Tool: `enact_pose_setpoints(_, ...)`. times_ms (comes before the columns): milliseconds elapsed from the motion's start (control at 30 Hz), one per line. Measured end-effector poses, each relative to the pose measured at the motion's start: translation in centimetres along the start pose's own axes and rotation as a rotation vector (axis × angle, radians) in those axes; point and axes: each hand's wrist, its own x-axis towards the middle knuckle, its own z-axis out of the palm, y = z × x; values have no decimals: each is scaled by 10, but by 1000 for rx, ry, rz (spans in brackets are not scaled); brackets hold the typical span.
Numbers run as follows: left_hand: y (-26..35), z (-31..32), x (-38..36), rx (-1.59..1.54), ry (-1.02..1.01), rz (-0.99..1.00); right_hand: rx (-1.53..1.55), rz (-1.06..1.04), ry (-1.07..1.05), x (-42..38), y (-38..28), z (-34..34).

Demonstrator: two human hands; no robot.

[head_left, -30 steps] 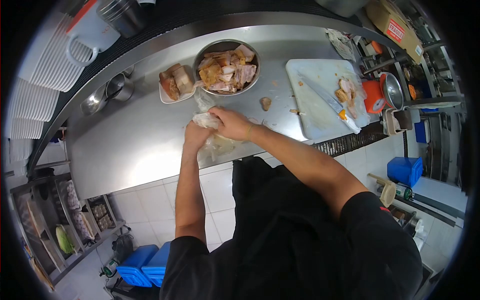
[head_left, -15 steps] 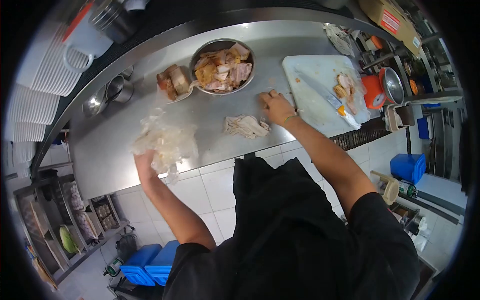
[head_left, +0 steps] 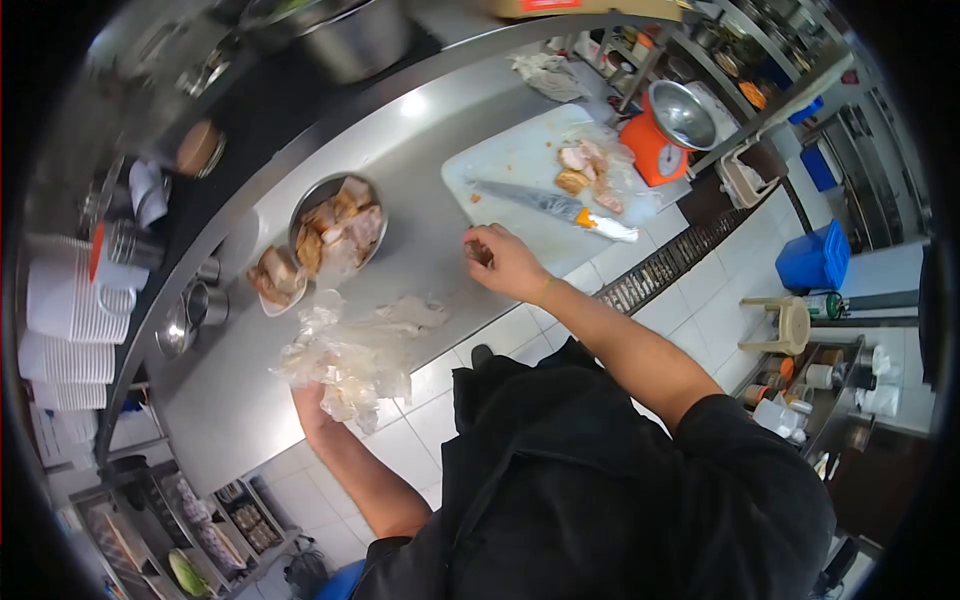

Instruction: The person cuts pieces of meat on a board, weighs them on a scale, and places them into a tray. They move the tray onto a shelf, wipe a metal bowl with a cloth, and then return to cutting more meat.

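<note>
Left hand [head_left: 312, 400]: closed around the lower end of a crumpled clear plastic wrap [head_left: 345, 358], held up at the near edge of the stainless steel counter [head_left: 420, 150]. Wrap bunched and translucent, spreading above the fist, partly over the counter edge and partly over the tiled floor [head_left: 700, 300].

Right hand [head_left: 500, 262]: fingers curled shut on a small brown piece of meat [head_left: 478, 252], pinched at the fingertips; held over the counter just beside the near left corner of the white cutting board [head_left: 520, 160]. Thin band on the wrist.

Between the two hands, flat on the counter: a pale strip of trimmed skin or fat [head_left: 412, 314], apart from both hands.

On the cutting board: a knife [head_left: 545, 202] with an orange collar at the handle, lying lengthwise, and a few cut meat slices [head_left: 585, 168] on clear film near the far end.

Left of the board: a metal bowl [head_left: 335, 222] filled with cut roast meat chunks; just beside it, a small white dish [head_left: 275, 280] with larger meat blocks.

Beyond the board: an orange kitchen scale [head_left: 665, 135] with a metal pan. At far left: stacks of white plates [head_left: 65, 320].
</note>
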Motion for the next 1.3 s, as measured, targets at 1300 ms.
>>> enact_pose_setpoints(1300,-154,703,222,1592,-1354,-72,209,723,534,-308,364,-497)
